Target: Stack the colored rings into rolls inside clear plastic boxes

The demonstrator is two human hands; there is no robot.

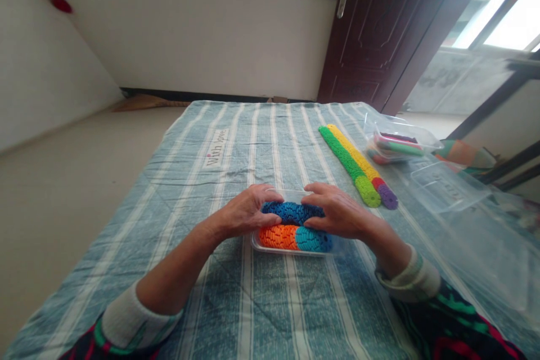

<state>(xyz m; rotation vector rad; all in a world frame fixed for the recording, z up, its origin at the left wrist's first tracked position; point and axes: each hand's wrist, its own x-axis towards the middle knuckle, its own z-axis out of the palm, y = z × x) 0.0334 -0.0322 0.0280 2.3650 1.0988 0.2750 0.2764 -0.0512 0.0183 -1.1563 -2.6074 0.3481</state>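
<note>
A shallow clear plastic box sits on the bed in front of me with crocheted pieces in it. An orange and light-blue crocheted roll lies along its near side. Behind that is a dark blue crocheted roll, partly covered by my fingers. My left hand is closed around the dark blue roll's left end, thumb in front and fingers behind. At its right end my right hand grips in the same way, thumb toward the near roll. The box's far corners are hidden behind the hands.
Two long crocheted strips, one green and one yellow, lie to the right. Beyond them stands another clear box with colourful pieces. A transparent lid or box rests nearer. The striped bedspread is wrinkled.
</note>
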